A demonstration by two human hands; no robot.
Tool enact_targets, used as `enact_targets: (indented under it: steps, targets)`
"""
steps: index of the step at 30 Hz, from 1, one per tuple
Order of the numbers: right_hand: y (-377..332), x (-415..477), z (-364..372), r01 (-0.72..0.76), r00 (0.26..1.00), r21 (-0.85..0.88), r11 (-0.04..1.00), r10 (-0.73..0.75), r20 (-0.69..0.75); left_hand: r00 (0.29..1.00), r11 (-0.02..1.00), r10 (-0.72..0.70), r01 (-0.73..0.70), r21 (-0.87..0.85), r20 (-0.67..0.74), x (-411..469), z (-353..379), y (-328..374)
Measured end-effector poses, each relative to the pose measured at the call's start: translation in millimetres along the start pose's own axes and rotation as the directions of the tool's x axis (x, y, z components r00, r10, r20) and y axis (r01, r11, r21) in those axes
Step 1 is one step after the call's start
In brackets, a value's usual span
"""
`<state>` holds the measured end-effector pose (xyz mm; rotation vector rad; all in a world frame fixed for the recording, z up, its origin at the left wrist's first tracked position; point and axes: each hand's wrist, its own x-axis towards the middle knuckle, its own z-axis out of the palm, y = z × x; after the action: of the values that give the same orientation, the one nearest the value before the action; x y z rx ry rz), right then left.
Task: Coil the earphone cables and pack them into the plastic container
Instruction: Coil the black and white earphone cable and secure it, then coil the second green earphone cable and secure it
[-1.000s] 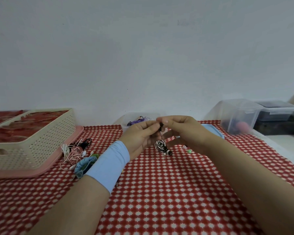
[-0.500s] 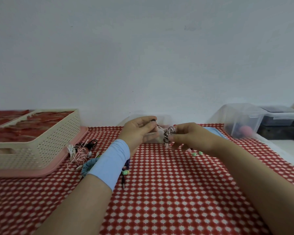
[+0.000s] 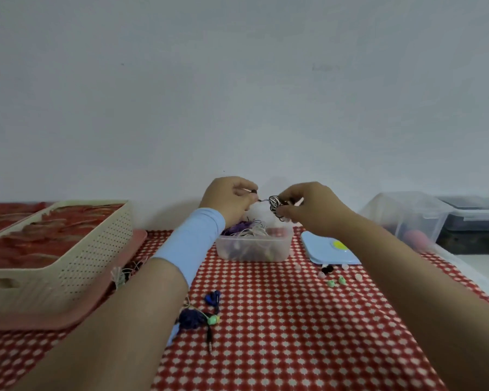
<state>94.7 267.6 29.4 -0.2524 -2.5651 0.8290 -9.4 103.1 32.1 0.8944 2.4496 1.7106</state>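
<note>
Red-checked cloth is lying beneath both raised hands. Left hand is pinching the cable's loose end; right hand is gripping the coil, its fingers half covering it, above the plastic container of blurred tangles.

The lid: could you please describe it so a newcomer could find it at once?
On the red checked cloth, a clear container of cables stands near the wall. The lid lies flat just right of it: light blue, the only thing with a yellow spot.
</note>
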Motion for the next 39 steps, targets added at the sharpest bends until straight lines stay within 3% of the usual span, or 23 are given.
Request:
enact_targets:
  steps: [5,10,14,18,20,26,28,32,36,39]
  targets:
    - [4.2,36.7,18.0,0.081,0.993,-0.344,0.936,-0.045,0.112,0.986,0.914,-0.036,-0.034,0.405,0.162,21.4,6.2,-18.8]
    - [20.6,48.2,35.1,0.111,0.987,-0.518,0.848,-0.035,0.155,0.968,0.883,-0.059,-0.064,0.464,0.245,29.9,3.7,-41.8]
    - [27.6,46.9,31.0,0.132,0.985,-0.539,0.832,-0.05,0.163,0.981,0.875,0.033,-0.12,0.469,0.19,30.0,2.2,-49.7]
    - [33.2,38.5,36.1,0.195,0.957,-0.597,0.778,-0.017,0.29,0.933,0.846,-0.035,-0.163,0.508,0.358,24.3,8.6,-52.5]
    - [27.4,34.3,33.8,0.221,0.945,-0.614,0.757,-0.011,0.326,0.926,0.833,-0.052,-0.167,0.528,0.374,20.9,7.4,-49.5]
    - [-13.2,24.8,21.9,0.201,0.979,-0.602,0.773,-0.166,0.114,0.973,0.856,0.032,-0.145,0.495,0.23,3.1,-30.2,-26.0]
    - [-34.1,15.4,29.3,0.232,0.973,-0.5,0.834,-0.199,0.119,0.979,0.853,0.024,-0.127,0.507,0.204,-13.4,-49.2,-23.6]
    - [-76.1,-11.1,56.8,0.236,0.907,-0.198,0.951,-0.142,0.397,0.965,0.805,-0.087,-0.078,0.589,0.246,-51.5,-79.7,-34.1]
    - [-90.4,-25.8,83.7,0.31,0.743,-0.316,0.897,-0.021,0.669,0.953,0.791,-0.187,0.002,0.611,0.24,-88.5,-107.3,-50.8]
    - [-88.4,-31.8,101.3,0.274,0.767,-0.405,0.872,0.055,0.639,0.901,0.777,-0.262,-0.015,0.63,0.344,-105.9,-107.5,-58.6]
